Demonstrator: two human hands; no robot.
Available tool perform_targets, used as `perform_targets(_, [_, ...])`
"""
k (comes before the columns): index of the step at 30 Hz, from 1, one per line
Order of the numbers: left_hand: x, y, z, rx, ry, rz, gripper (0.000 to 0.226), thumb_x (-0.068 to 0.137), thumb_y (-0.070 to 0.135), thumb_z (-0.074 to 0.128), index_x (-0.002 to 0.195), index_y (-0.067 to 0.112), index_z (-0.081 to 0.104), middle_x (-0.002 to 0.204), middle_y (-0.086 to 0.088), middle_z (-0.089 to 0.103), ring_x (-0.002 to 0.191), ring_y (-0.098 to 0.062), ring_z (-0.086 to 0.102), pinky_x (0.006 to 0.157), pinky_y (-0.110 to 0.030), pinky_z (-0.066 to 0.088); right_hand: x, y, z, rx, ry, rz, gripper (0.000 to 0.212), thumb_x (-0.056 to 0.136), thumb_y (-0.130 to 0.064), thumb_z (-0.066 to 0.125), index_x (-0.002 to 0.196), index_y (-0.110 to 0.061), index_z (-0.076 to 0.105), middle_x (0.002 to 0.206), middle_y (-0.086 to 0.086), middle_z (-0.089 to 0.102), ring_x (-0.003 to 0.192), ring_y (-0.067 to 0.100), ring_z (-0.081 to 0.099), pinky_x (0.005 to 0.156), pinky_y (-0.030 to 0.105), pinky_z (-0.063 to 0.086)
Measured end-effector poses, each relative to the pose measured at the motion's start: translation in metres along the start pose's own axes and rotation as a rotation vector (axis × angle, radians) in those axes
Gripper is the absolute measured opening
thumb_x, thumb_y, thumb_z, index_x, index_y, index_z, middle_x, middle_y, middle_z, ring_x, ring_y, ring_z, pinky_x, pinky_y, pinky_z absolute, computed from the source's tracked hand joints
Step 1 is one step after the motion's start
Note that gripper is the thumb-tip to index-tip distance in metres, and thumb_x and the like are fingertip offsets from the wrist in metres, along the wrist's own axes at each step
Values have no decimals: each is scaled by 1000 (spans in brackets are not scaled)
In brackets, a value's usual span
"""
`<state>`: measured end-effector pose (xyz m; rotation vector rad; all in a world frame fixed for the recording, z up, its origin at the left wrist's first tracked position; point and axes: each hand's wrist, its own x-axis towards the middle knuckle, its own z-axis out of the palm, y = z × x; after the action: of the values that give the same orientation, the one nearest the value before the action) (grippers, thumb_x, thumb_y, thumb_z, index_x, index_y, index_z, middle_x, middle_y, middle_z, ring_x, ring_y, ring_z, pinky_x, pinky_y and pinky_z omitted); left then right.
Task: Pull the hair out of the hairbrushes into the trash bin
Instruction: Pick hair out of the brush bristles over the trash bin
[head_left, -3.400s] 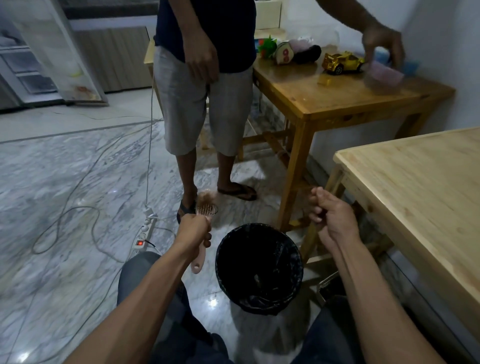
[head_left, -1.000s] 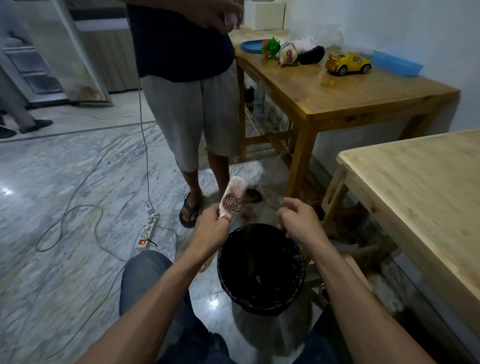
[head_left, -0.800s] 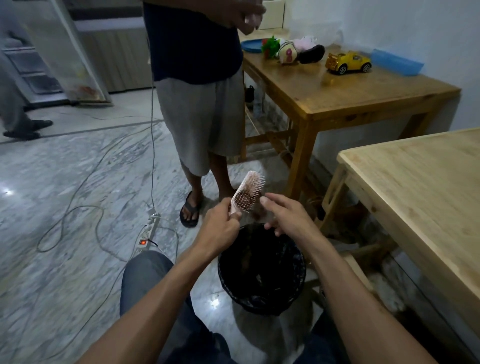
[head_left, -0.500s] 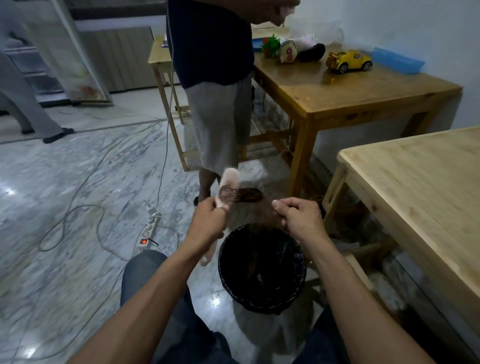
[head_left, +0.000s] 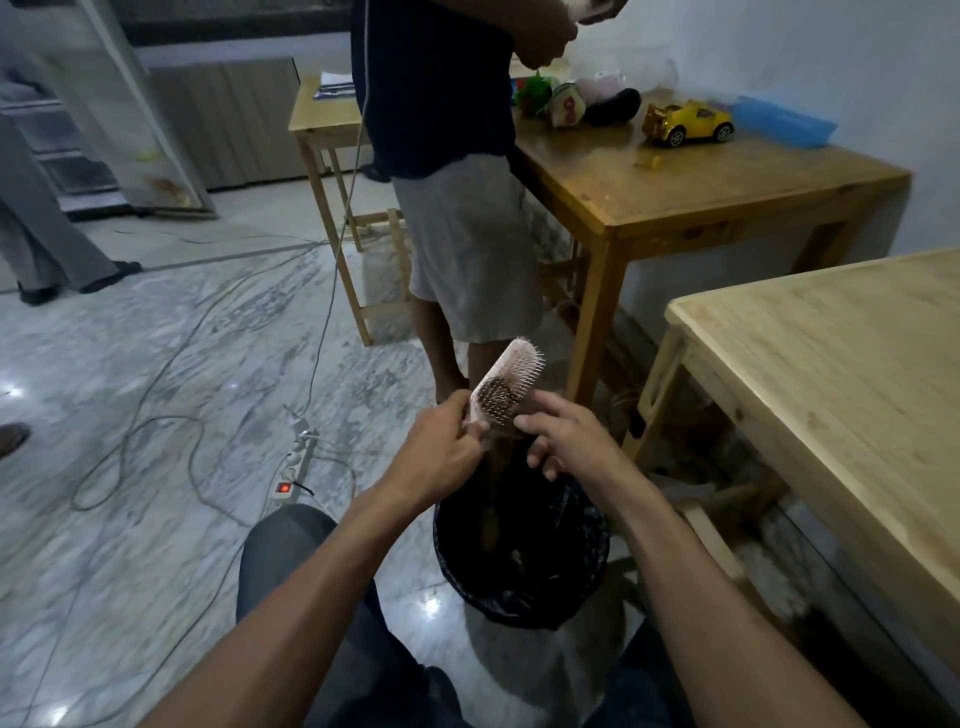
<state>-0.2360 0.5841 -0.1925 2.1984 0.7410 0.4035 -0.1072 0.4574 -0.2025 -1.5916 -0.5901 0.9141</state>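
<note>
A: Far left?
B: Marble floor (head_left: 156, 364), cables (head_left: 171, 374) looping across it, a power strip (head_left: 291, 470) with a red switch lit.

A: Left hand?
B: Left hand (head_left: 441, 452), fingers curled round the brush (head_left: 506, 387) handle, holding it tilted, bristles facing right and toward the camera. A dark wad of hair (head_left: 496, 400) sits in the lower bristles; upper bristles look bare.

A: Right hand?
B: Right hand (head_left: 563, 436) just beside the brush. Index finger straight, tip at the hair wad; other fingers loosely bent. Touching or a hair short, I can't tell. Nothing held.

A: Bin?
B: Black bin (head_left: 522, 551) on the floor, directly below both hands, between the knees.

A: Behind, then right?
B: A person (head_left: 457, 182) in grey shorts stands past the brush. Brown table (head_left: 701, 192) with a yellow toy car (head_left: 685, 122), and a pale table (head_left: 841, 374) at far right.
</note>
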Motion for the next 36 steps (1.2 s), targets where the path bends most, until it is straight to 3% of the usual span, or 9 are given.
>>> perform_targets(4, [1, 6, -4, -76, -11, 16, 15, 100, 18, 57, 114, 17, 63, 92, 1, 66, 80, -13, 59, 63, -27, 40, -7, 1, 2, 45, -119, -39, 9, 96, -20, 70, 100, -20, 78, 82, -3, 75, 58, 9, 57, 51, 19, 44])
perform_targets(8, [8, -2, -10, -279, -1, -182, 12, 95, 11, 54, 87, 16, 60, 68, 2, 56, 56, -14, 50, 51, -27, 38, -8, 6, -3, -4, 42, -98, 15, 95, -18, 72, 83, -20, 81, 65, -6, 71, 55, 6, 52, 55, 16, 44])
perform_targets(11, [16, -13, -24, -541, 210, -392, 19, 90, -2, 46, 76, 10, 50, 63, -6, 45, 50, -19, 39, 49, -30, 30, -10, 11, -18, 17, 128, -86, 21, 95, -15, 72, 77, -19, 82, 66, -4, 70, 58, 8, 50, 59, 21, 44])
perform_targets(14, [15, -23, -38, -507, 246, -387, 27, 94, -1, 47, 72, 12, 39, 62, -5, 37, 50, -18, 32, 50, -32, 26, -9, 17, -31, -1, 188, -50, 17, 96, -18, 70, 84, -18, 83, 69, -4, 71, 61, 9, 53, 61, 22, 45])
perform_targets(18, [12, -22, -31, -429, 186, -346, 12, 95, 8, 51, 83, 6, 51, 69, -10, 48, 52, -20, 41, 49, -32, 33, -3, 19, -21, -66, 141, -71, 16, 100, -15, 65, 94, -18, 80, 78, -4, 75, 69, 9, 63, 63, 20, 53])
perform_targets(22, [9, -16, -23, -324, 69, -299, 15, 94, 19, 56, 94, 5, 62, 75, -10, 63, 56, -21, 52, 51, -33, 43, 5, 22, -8, -206, 28, 49, 38, 105, -10, 52, 142, -11, 59, 119, 1, 69, 92, 19, 75, 81, 33, 63])
perform_targets(25, [5, -14, -21, -250, 15, -255, 13, 91, 19, 56, 97, 10, 64, 75, -8, 66, 55, -21, 55, 50, -34, 46, 6, 12, -3, -278, 113, 104, 53, 104, -12, 53, 156, -17, 41, 143, 2, 51, 79, 21, 76, 64, 31, 59])
perform_targets(31, [-2, -3, -12, -141, -41, -160, 16, 91, 11, 55, 101, 20, 64, 79, 0, 67, 55, -13, 56, 53, -31, 47, 0, -15, 2, -136, 296, -188, 29, 96, -24, 71, 125, -22, 71, 104, -1, 74, 59, 4, 67, 52, 18, 52])
perform_targets(36, [-8, 10, 1, -56, -127, -78, 27, 80, 22, 54, 104, 24, 66, 85, 5, 69, 76, -12, 64, 60, -26, 45, 4, -20, 11, -323, 447, -296, 20, 82, -31, 84, 101, -27, 84, 82, -19, 71, 83, 3, 69, 70, 3, 44])
